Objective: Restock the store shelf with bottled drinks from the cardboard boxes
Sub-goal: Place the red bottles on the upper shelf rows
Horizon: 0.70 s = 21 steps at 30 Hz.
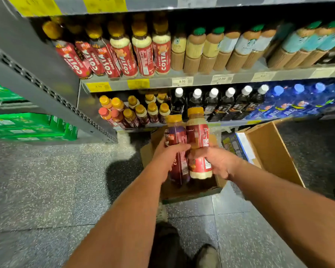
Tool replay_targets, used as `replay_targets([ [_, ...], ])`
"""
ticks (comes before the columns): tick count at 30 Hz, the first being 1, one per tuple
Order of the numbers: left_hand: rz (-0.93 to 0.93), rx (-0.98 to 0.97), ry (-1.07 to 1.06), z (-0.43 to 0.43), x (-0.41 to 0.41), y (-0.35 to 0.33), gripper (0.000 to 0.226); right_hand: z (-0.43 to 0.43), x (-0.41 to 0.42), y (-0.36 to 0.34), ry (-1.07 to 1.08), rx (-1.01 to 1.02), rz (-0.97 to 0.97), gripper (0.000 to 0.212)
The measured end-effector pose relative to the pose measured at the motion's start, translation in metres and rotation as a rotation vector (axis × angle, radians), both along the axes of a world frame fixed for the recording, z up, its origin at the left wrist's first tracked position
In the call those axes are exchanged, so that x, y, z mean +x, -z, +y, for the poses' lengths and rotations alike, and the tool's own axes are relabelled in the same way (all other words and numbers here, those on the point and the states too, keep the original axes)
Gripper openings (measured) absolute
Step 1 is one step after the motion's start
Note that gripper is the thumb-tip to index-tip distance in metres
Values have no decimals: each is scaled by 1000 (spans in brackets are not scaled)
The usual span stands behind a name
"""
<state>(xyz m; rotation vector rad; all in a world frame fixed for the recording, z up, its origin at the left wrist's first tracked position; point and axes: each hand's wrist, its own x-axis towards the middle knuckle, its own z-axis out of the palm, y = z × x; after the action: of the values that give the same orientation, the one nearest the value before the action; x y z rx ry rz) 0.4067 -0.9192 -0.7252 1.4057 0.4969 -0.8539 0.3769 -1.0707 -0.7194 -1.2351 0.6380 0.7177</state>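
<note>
My left hand grips a dark purple-red coffee bottle with a gold cap. My right hand grips a red-and-cream coffee bottle, also gold-capped. Both bottles are held upright, side by side and touching, above an open cardboard box on the floor. The bottom shelf behind them carries several matching gold-capped coffee bottles at its left end. The shelf above has a row of Costa coffee bottles.
A second open cardboard box with blue packaging inside stands to the right. Black bottles and blue bottles fill the bottom shelf's right side. Green crates sit at the left. My shoes are on the tiled floor.
</note>
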Motion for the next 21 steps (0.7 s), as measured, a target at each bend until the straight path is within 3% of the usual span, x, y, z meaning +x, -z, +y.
replay_targets([
  [6, -167, -58, -33, 1, -6, -125, 38, -1, 1, -125, -46, -39, -275, 33],
  [9, -283, -103, -16, 7, -5, -185, 47, 2, 2, -187, -40, -108, -396, 34],
  [14, -423, -61, -141, 23, -13, -293, 60, 19, 3, -290, 8, -173, -552, 71],
  [18, -613, -7, -228, 42, -30, -371, 32, 37, -6, -364, -57, -94, -659, 71],
  [21, -708, -29, -272, 58, -43, -417, 33, 50, -14, -412, -89, -86, -749, 65],
])
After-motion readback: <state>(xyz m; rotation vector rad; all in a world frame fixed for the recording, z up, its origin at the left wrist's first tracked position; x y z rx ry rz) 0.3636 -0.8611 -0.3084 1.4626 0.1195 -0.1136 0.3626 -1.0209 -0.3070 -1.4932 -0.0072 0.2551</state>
